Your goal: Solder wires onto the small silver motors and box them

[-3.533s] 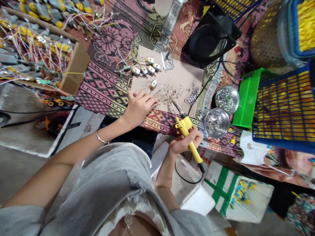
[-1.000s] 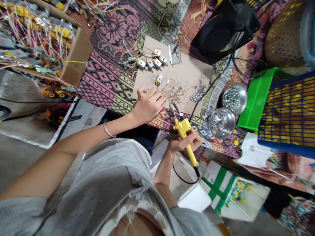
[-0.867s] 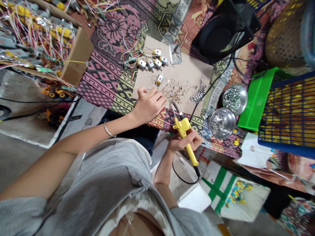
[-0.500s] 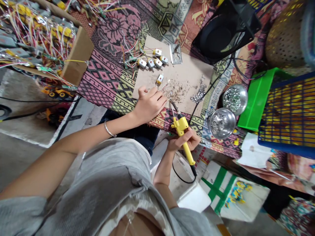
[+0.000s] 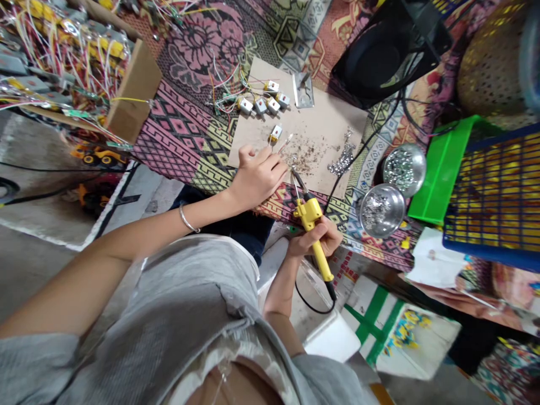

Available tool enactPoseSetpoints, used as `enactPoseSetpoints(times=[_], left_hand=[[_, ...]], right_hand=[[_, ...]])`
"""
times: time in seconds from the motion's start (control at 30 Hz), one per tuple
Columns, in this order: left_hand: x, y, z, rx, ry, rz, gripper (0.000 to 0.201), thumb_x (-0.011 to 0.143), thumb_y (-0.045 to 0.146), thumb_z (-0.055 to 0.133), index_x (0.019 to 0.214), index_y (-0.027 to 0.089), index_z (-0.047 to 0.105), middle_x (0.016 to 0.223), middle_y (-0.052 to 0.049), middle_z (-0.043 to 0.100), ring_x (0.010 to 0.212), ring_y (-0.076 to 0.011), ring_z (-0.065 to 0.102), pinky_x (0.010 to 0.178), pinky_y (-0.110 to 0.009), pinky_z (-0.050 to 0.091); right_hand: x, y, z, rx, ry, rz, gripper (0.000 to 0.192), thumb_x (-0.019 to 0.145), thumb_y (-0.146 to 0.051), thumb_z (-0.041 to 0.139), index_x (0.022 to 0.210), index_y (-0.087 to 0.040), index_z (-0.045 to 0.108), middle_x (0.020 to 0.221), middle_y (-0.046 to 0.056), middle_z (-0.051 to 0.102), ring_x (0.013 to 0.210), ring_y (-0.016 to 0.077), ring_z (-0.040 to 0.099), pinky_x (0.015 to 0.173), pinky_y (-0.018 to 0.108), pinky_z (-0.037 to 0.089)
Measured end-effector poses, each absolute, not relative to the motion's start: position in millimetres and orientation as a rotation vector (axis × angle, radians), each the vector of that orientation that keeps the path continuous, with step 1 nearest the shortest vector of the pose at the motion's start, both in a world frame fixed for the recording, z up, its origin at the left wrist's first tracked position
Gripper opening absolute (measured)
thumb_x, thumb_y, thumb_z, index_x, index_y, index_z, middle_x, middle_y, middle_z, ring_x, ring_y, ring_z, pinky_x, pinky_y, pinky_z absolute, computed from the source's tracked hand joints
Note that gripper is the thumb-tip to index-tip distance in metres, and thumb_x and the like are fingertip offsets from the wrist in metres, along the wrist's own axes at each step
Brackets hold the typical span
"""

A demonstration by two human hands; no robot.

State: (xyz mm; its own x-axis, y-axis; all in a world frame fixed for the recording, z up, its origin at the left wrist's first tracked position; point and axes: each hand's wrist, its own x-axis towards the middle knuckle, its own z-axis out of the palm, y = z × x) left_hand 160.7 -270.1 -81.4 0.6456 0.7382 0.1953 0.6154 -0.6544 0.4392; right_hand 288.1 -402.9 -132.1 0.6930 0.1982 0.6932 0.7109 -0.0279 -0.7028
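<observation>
My left hand [image 5: 260, 177] is closed at the front edge of a cardboard sheet [image 5: 324, 121], its fingertips pinched on thin wires that show beyond them. Just past these fingers lies a small silver motor [image 5: 275, 133] with a yellow band. My right hand [image 5: 316, 239] grips a yellow soldering iron [image 5: 311, 214] with its fingers wrapped round the handle. The iron points away from me, and its tip is close to my left fingertips; whether they touch cannot be made out. Several more wired motors [image 5: 260, 106] are grouped farther back on the sheet, beside a bent metal plate [image 5: 302, 90].
Brown crumbs [image 5: 306, 153] and a pile of shiny metal bits [image 5: 342, 160] lie on the sheet. Two metal bowls [image 5: 382, 211] hold small parts at right, near a green tray [image 5: 439, 174] and blue basket [image 5: 485, 256]. A black fan [image 5: 375, 62] stands behind; a carton [image 5: 135, 90] of wired motors stands left.
Both hands stay nearly in place, with the soldering iron held as before. The view has shifted very slightly.
</observation>
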Motion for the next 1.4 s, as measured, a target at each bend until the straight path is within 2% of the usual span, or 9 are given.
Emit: enactPoseSetpoints(times=[0.17, 0.33, 0.53, 0.77, 1.1, 1.4], left_hand=[[160.7, -269.8, -85.3, 2.561, 1.071, 0.542, 0.029, 0.114, 0.025, 0.046, 0.105, 0.018, 0.072, 0.112, -0.01, 0.078, 0.118, -0.0332, 0.066, 0.101, -0.055, 0.034], [160.4, -269.9, -85.7, 2.59, 1.077, 0.545, 0.029, 0.114, 0.025, 0.046, 0.104, 0.018, 0.073, 0.108, -0.009, 0.077, 0.116, -0.0326, 0.065, 0.101, -0.055, 0.035], [159.9, -269.6, -86.1, 2.657, 1.075, 0.557, 0.03, 0.114, 0.025, 0.045, 0.103, 0.02, 0.073, 0.104, -0.007, 0.077, 0.111, -0.0297, 0.066, 0.098, -0.053, 0.038], [160.7, -269.9, -90.4, 2.66, 1.069, 0.595, 0.028, 0.114, 0.024, 0.046, 0.102, 0.019, 0.071, 0.103, -0.007, 0.076, 0.112, -0.03, 0.064, 0.099, -0.054, 0.037], [162.0, -270.4, -92.6, 2.564, 1.082, 0.585, 0.03, 0.115, 0.026, 0.045, 0.104, 0.019, 0.072, 0.106, -0.008, 0.076, 0.114, -0.0305, 0.063, 0.101, -0.055, 0.035], [161.9, -269.9, -90.4, 2.701, 1.081, 0.603, 0.027, 0.114, 0.024, 0.048, 0.098, 0.018, 0.069, 0.101, -0.006, 0.076, 0.108, -0.0288, 0.066, 0.095, -0.052, 0.038]], right_hand=[[284.1, -398.1, -125.5, -1.552, -0.713, -0.462, 0.029, 0.101, -0.047, 0.053, 0.083, -0.027, 0.043, 0.07, -0.006, 0.047, 0.061, 0.0127, 0.053, 0.065, 0.032, 0.046], [282.6, -397.7, -118.6, -1.665, -0.629, -0.51, 0.032, 0.099, -0.054, 0.056, 0.085, -0.026, 0.049, 0.077, -0.003, 0.049, 0.069, 0.0147, 0.057, 0.068, 0.035, 0.05], [282.5, -396.7, -116.7, -1.612, -0.611, -0.424, 0.036, 0.099, -0.053, 0.058, 0.081, -0.027, 0.04, 0.071, -0.006, 0.043, 0.063, 0.013, 0.053, 0.066, 0.034, 0.048], [283.6, -400.5, -117.3, -1.667, -0.664, -0.401, 0.033, 0.1, -0.054, 0.055, 0.086, -0.025, 0.047, 0.076, -0.005, 0.046, 0.067, 0.0129, 0.053, 0.067, 0.034, 0.048], [286.2, -401.0, -123.2, -1.58, -0.737, -0.473, 0.029, 0.098, -0.046, 0.062, 0.087, -0.021, 0.054, 0.077, -0.003, 0.053, 0.07, 0.0124, 0.057, 0.069, 0.033, 0.048], [285.9, -400.8, -122.5, -1.569, -0.757, -0.442, 0.026, 0.099, -0.044, 0.061, 0.088, -0.022, 0.053, 0.078, -0.004, 0.05, 0.07, 0.012, 0.054, 0.069, 0.032, 0.048]])
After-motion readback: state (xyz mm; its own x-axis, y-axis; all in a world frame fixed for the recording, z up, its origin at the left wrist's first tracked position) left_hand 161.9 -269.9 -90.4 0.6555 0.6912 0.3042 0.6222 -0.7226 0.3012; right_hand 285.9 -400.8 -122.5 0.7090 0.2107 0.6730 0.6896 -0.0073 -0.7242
